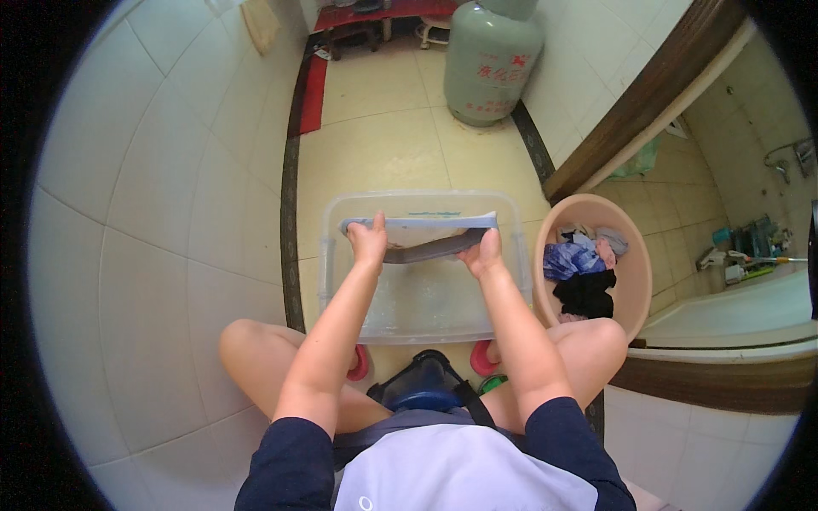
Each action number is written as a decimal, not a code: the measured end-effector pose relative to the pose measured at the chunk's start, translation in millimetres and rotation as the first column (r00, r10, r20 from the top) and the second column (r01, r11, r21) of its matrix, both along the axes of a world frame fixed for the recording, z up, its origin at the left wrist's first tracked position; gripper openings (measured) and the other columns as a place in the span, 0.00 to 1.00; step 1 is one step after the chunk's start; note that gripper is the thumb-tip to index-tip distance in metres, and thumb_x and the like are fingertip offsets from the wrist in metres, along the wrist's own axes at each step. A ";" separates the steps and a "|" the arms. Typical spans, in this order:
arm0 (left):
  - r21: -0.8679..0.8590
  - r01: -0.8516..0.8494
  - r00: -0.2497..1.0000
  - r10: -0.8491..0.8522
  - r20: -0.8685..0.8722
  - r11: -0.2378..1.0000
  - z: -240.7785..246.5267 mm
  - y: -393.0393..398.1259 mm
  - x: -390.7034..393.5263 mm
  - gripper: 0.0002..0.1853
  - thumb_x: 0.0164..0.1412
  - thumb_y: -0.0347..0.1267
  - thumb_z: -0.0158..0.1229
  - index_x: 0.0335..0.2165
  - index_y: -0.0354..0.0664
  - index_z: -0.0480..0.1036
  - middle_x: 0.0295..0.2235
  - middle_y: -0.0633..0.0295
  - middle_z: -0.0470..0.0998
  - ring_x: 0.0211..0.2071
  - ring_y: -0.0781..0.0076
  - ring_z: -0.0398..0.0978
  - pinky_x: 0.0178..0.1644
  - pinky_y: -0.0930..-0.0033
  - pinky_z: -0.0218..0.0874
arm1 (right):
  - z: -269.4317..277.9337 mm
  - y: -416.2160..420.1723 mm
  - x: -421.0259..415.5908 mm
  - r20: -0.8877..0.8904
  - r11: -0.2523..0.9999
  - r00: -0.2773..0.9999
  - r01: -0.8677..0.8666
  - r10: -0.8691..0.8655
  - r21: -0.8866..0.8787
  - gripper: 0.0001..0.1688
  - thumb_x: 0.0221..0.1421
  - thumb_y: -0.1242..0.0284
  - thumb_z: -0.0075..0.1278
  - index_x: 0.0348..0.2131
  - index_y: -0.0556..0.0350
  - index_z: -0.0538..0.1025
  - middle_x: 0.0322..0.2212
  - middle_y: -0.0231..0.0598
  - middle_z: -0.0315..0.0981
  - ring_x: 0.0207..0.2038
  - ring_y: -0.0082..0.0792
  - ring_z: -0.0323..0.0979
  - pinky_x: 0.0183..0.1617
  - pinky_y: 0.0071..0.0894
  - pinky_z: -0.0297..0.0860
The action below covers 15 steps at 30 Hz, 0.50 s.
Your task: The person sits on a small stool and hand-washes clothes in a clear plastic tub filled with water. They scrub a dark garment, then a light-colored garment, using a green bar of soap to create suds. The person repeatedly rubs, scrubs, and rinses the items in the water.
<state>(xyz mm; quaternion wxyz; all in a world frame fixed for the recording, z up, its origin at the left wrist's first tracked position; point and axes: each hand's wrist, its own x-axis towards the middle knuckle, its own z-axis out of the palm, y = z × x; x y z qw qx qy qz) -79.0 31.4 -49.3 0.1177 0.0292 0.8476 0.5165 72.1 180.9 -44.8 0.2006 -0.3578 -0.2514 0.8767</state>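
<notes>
Both my hands hold a piece of fabric with a light blue edge and a grey band (pixel 434 250), stretched between them. My left hand (pixel 369 243) grips its left end, thumb pointing up. At its right end, my right hand (pixel 482 253) closes on the corner. What kind of fabric article it is, I cannot tell. Under it stands a clear plastic storage bin (pixel 425 337) on the floor in front of my knees. The bin's bottom looks wet, perhaps with shallow water.
A pink plastic tub (pixel 639 281) of crumpled clothes (pixel 578 255) stands right of the bin. Beyond are a green gas cylinder (pixel 492 70) and a red low table (pixel 390 13). A tiled wall (pixel 153 223) rises at left; a wooden door frame (pixel 645 102) is at right.
</notes>
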 end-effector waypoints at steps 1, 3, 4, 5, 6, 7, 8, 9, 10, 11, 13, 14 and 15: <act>0.125 -0.026 0.997 0.017 0.074 0.992 2.1 -0.2 -2.2 0.32 0.50 0.45 0.47 0.39 0.20 0.58 0.45 0.35 0.60 0.48 0.49 0.58 0.49 0.62 0.50 | 14.6 -2.8 -3.5 -0.071 1.000 0.997 -0.024 0.023 -0.014 0.26 0.52 0.49 0.36 0.40 0.48 0.67 0.35 0.31 0.67 0.38 0.34 0.64 0.37 0.41 0.62; 0.223 -0.052 0.996 0.034 0.087 0.973 3.8 -0.7 -2.5 0.28 0.49 0.41 0.45 0.38 0.21 0.60 0.44 0.35 0.61 0.46 0.48 0.60 0.48 0.62 0.52 | 22.4 3.1 -10.4 -0.067 0.998 0.996 -0.067 0.067 0.001 0.27 0.52 0.50 0.37 0.41 0.51 0.67 0.36 0.34 0.67 0.38 0.36 0.65 0.38 0.41 0.63; 0.199 -0.046 0.999 0.042 0.024 0.979 0.6 -2.7 -0.6 0.26 0.48 0.39 0.45 0.37 0.21 0.61 0.42 0.35 0.63 0.44 0.47 0.62 0.47 0.61 0.52 | 19.8 11.0 -13.5 0.009 0.996 0.996 -0.087 0.087 0.025 0.26 0.52 0.52 0.39 0.41 0.53 0.67 0.37 0.36 0.67 0.38 0.36 0.66 0.38 0.41 0.63; 0.174 -0.042 0.998 0.049 -0.039 0.984 -2.4 -5.9 1.1 0.25 0.48 0.38 0.44 0.35 0.21 0.63 0.39 0.35 0.65 0.41 0.45 0.63 0.47 0.59 0.53 | 17.1 17.1 -14.3 0.086 0.993 0.991 -0.109 0.104 0.047 0.26 0.52 0.54 0.40 0.41 0.55 0.67 0.37 0.38 0.67 0.38 0.37 0.66 0.38 0.41 0.64; 0.048 0.100 0.995 -0.101 0.020 0.994 -4.1 -12.4 1.3 0.25 0.48 0.39 0.45 0.37 0.23 0.63 0.40 0.36 0.65 0.42 0.46 0.64 0.46 0.60 0.54 | 18.9 19.4 -14.2 0.200 0.972 0.969 -0.176 0.143 0.157 0.24 0.51 0.57 0.41 0.41 0.57 0.68 0.36 0.40 0.68 0.37 0.36 0.66 0.37 0.40 0.64; -0.069 0.249 0.966 -0.242 0.097 0.966 -5.3 -20.7 0.7 0.26 0.48 0.40 0.46 0.38 0.24 0.62 0.41 0.36 0.65 0.42 0.48 0.64 0.46 0.60 0.54 | 20.8 21.4 -13.4 0.314 0.934 0.935 -0.250 0.164 0.256 0.23 0.51 0.59 0.43 0.40 0.58 0.68 0.35 0.41 0.68 0.36 0.36 0.67 0.37 0.39 0.64; -0.171 0.397 0.912 -0.366 0.187 0.902 -6.9 -25.7 1.9 0.27 0.48 0.41 0.47 0.39 0.25 0.62 0.42 0.37 0.64 0.42 0.49 0.64 0.45 0.60 0.55 | 22.5 23.0 -12.2 0.427 0.880 0.889 -0.330 0.168 0.342 0.22 0.50 0.61 0.44 0.39 0.60 0.69 0.33 0.42 0.68 0.35 0.35 0.67 0.37 0.38 0.65; -0.189 0.502 0.853 -0.446 0.272 0.844 2.8 -27.3 9.4 0.27 0.48 0.41 0.50 0.40 0.28 0.63 0.41 0.41 0.66 0.41 0.53 0.66 0.44 0.62 0.56 | 30.3 19.3 -11.6 0.473 0.850 0.865 -0.369 0.167 0.375 0.21 0.49 0.63 0.45 0.38 0.61 0.69 0.32 0.42 0.69 0.35 0.34 0.67 0.37 0.36 0.65; -0.194 0.601 0.780 -0.516 0.355 0.775 23.4 -27.3 21.3 0.26 0.48 0.41 0.52 0.40 0.30 0.64 0.41 0.44 0.68 0.40 0.57 0.68 0.42 0.64 0.58 | 44.5 10.8 -12.1 0.519 0.817 0.839 -0.410 0.163 0.405 0.20 0.49 0.64 0.45 0.37 0.62 0.70 0.31 0.41 0.69 0.34 0.34 0.67 0.36 0.35 0.65; -0.191 0.689 0.698 -0.569 0.435 0.699 36.1 -27.1 33.8 0.26 0.48 0.42 0.54 0.41 0.33 0.64 0.40 0.48 0.70 0.39 0.61 0.69 0.41 0.66 0.59 | 58.0 0.7 -13.8 0.561 0.780 0.812 -0.452 0.160 0.433 0.19 0.48 0.66 0.46 0.37 0.63 0.70 0.30 0.41 0.69 0.33 0.33 0.67 0.36 0.34 0.64; -0.149 0.573 0.777 -0.592 -0.214 0.806 19.0 -16.5 66.1 0.29 0.45 0.41 0.60 0.42 0.33 0.63 0.41 0.50 0.70 0.39 0.65 0.70 0.44 0.68 0.59 | 65.1 -11.0 -14.4 0.613 0.683 0.774 -0.535 0.160 0.497 0.17 0.47 0.68 0.46 0.35 0.63 0.71 0.27 0.39 0.70 0.30 0.30 0.66 0.32 0.31 0.64; -0.039 0.610 0.768 -0.603 -0.218 0.791 12.6 -5.8 75.7 0.28 0.45 0.40 0.60 0.42 0.33 0.64 0.39 0.51 0.71 0.38 0.66 0.70 0.44 0.68 0.59 | 63.7 -13.0 -12.9 0.621 0.649 0.758 -0.576 0.199 0.496 0.16 0.47 0.68 0.46 0.35 0.62 0.71 0.27 0.38 0.69 0.30 0.28 0.66 0.31 0.29 0.64; 0.076 0.645 0.754 -0.617 -0.223 0.761 10.1 8.0 84.2 0.27 0.46 0.39 0.60 0.41 0.33 0.64 0.38 0.53 0.71 0.37 0.68 0.70 0.44 0.69 0.60 | 60.0 -13.6 -10.4 0.630 0.617 0.741 -0.612 0.230 0.495 0.16 0.47 0.69 0.46 0.35 0.62 0.71 0.26 0.37 0.69 0.29 0.27 0.66 0.30 0.27 0.64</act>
